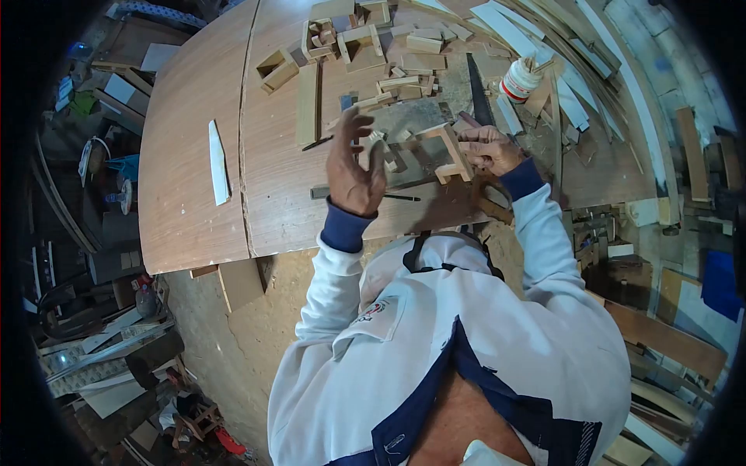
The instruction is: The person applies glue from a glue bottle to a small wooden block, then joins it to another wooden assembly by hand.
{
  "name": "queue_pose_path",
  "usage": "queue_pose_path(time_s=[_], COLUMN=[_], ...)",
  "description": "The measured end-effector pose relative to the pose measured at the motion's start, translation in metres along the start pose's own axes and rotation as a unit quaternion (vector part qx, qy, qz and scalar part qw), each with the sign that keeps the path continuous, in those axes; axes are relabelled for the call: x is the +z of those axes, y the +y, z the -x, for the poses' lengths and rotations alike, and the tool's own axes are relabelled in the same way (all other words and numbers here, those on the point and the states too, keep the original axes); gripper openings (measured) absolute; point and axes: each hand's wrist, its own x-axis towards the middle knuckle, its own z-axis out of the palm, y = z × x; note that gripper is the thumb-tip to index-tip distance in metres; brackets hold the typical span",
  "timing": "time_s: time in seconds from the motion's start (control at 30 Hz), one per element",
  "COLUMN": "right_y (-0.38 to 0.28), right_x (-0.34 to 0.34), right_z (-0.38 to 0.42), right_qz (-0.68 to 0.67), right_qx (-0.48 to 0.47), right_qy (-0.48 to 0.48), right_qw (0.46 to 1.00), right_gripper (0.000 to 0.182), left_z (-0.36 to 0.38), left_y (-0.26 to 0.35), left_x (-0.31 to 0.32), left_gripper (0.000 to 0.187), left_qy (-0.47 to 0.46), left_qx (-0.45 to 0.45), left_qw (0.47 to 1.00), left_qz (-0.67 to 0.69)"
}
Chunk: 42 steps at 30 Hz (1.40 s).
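My right hand [491,149] pinches a small pale wooden frame [457,152] at its right side, just above the near part of the table. My left hand [353,172] is raised to the left of the frame, fingers apart, holding nothing. Beneath and between the hands lie small wood blocks [385,154] on a dark, worn patch of the tabletop. A black pencil [402,197] lies below my left hand. Close to my right wrist is a brown wooden handle [493,200], perhaps a saw's, partly hidden.
Small open wooden boxes [277,70] and loose offcuts [423,43] cover the table's far side. A white bottle [519,81] with sticks stands at the right, near a dark tapered blade [478,92] and long strips [571,85]. A white sliver [218,165] lies on the left tabletop [179,186].
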Motion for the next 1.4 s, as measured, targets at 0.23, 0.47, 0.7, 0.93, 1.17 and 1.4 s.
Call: queue_pose_path(time_s=[0.23,0.47,0.7,0.93,1.17,1.4], right_y=[-0.011,0.001,0.002,-0.015,-0.005,0.028], right_x=[-0.004,-0.01,-0.004,0.028,0.042,0.023], right_z=[0.003,-0.002,-0.018,-0.02,-0.041,-0.058], right_qz=[-0.043,-0.036,-0.005,0.471,0.598,0.534], right_qx=[-0.034,0.012,-0.009,-0.274,-0.22,-0.255], right_qy=[0.009,-0.117,-0.137,0.102,0.138,0.189], right_qw=[0.998,0.992,0.991,0.833,0.758,0.784], right_gripper=[0.025,0.03,0.031,0.032,0.028,0.035], left_z=[0.004,-0.038,-0.06,-0.063,-0.071,-0.076], left_y=[0.025,0.008,0.039,0.013,0.009,-0.036], left_x=[0.017,0.015,0.019,0.04,0.048,-0.005], left_gripper=[0.049,0.052,0.048,0.044,0.049,0.043], left_qy=[-0.076,-0.225,-0.4,-0.268,-0.26,-0.174], left_qx=[-0.077,0.09,-0.011,0.016,-0.053,-0.12], left_qw=[0.991,0.969,0.916,0.951,0.934,0.977], left_qz=[0.076,0.044,0.022,-0.153,-0.24,-0.022])
